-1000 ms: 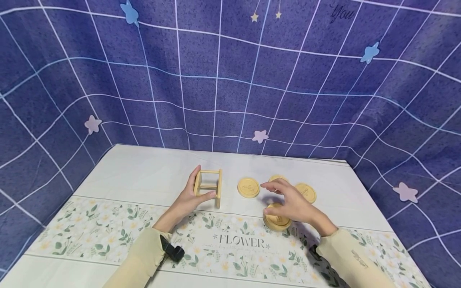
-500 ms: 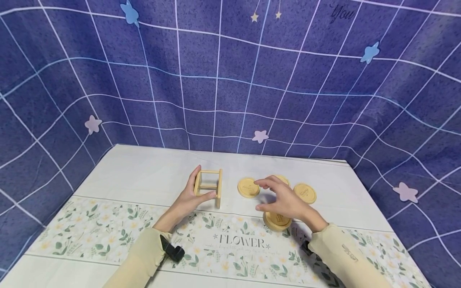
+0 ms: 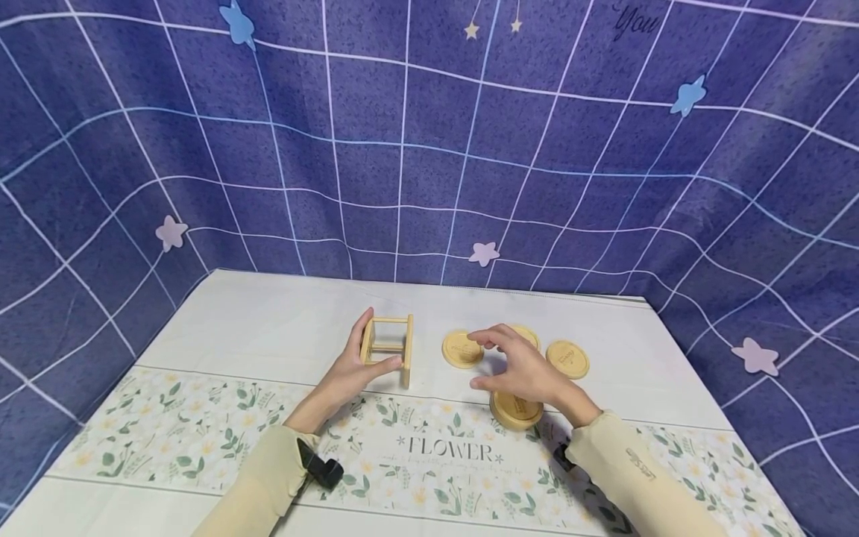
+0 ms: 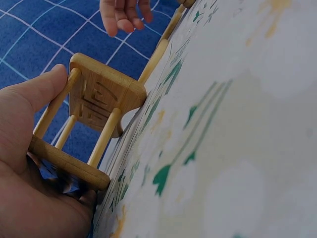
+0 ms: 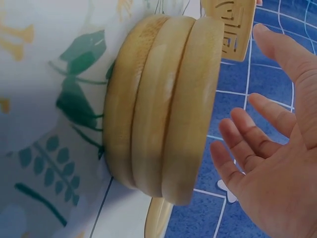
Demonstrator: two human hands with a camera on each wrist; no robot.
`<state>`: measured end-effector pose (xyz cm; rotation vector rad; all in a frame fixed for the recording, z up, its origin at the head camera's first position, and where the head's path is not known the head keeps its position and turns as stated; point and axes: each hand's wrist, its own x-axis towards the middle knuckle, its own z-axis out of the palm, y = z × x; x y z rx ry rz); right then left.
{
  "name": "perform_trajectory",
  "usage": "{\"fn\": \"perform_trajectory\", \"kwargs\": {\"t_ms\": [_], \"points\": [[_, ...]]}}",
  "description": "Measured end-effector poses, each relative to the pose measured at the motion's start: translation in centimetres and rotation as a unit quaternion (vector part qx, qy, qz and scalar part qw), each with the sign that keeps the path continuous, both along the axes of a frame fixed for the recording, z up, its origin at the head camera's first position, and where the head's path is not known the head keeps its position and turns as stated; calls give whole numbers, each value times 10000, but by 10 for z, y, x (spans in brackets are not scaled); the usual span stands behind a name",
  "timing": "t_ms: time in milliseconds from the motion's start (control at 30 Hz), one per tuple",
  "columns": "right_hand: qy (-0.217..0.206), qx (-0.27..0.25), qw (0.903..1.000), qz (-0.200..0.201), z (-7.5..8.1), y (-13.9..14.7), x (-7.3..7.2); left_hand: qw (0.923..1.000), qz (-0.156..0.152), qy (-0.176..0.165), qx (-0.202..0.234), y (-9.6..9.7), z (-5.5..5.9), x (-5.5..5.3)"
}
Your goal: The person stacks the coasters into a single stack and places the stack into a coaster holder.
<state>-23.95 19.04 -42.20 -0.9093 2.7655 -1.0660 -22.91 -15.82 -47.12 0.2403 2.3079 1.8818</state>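
Note:
My left hand (image 3: 356, 365) grips a small bamboo coaster rack (image 3: 408, 350) on the table, thumb along its near side. In the left wrist view the rack (image 4: 101, 96) shows round rods and a panel with cut-out slots. Over the coasters hovers my right hand (image 3: 526, 369), fingers spread and bent a little, holding nothing. Just below it is a stack of three round coasters (image 3: 515, 412), seen edge-on in the right wrist view as thick wooden discs (image 5: 161, 109). A single coaster (image 3: 461, 352) lies between rack and hand, its edge partly behind the fingertips.
Beyond the right hand lies another coaster (image 3: 526, 334), partly hidden by it. A further coaster (image 3: 567, 359) is to its right. The white tablecloth (image 3: 268, 321) has a floral band with printed lettering (image 3: 450, 449). A blue gridded curtain (image 3: 429, 171) hangs behind the table.
My right hand has moved left and slightly away from above the stack, towards the single coaster, uncovering more of the stack. The left hand and the rack stay in place.

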Motion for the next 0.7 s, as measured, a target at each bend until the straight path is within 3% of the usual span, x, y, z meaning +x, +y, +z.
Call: {"fn": "perform_trajectory", "kwargs": {"t_ms": [200, 700], "points": [[-129, -7, 9999, -75, 0, -3, -3, 10000, 16, -14, 23, 1, 1, 0], [-4, 156, 9998, -94, -5, -4, -15, 10000, 33, -20, -67, 0, 1, 0]]}}
